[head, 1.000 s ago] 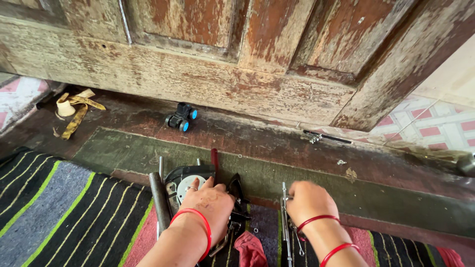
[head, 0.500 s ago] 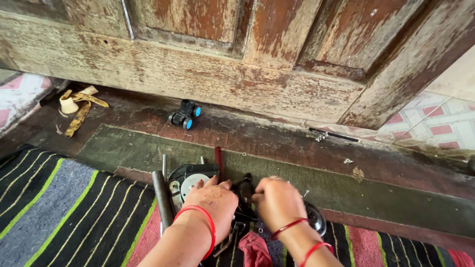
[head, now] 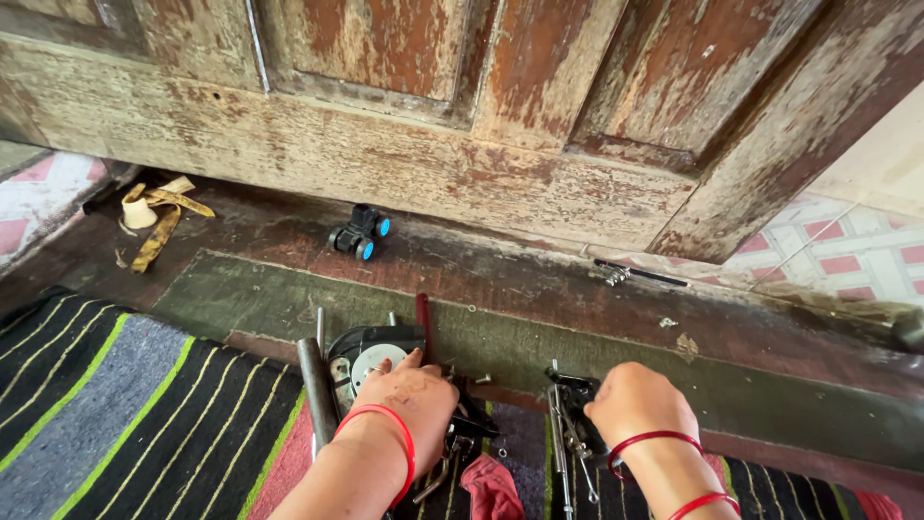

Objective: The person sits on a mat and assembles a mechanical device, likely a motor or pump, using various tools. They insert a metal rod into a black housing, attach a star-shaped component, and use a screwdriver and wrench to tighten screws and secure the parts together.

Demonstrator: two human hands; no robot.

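My left hand point(head: 409, 400), a red bangle at its wrist, presses down on a black device with a round white disc point(head: 371, 354) lying on the striped rug; its fingers curl over the device's right side. A red-handled tool point(head: 423, 318) and a grey metal rod point(head: 316, 385) lie beside it. My right hand point(head: 640, 404), with red bangles, is closed around a black metal part point(head: 573, 393) with thin steel rods point(head: 561, 453) hanging from it. A red cloth point(head: 491, 486) sits between my forearms.
A worn, peeling wooden door point(head: 462, 116) fills the back. A small black toy car with blue wheels point(head: 361, 231) stands on the threshold. Banana peel point(head: 159, 217) lies far left, a spring with a thin rod point(head: 630, 273) at right. The striped rug point(head: 115, 414) covers the near floor.
My right hand went left beside my left hand, then came back to the right and now grips the black metal part. My left hand stayed on the device.
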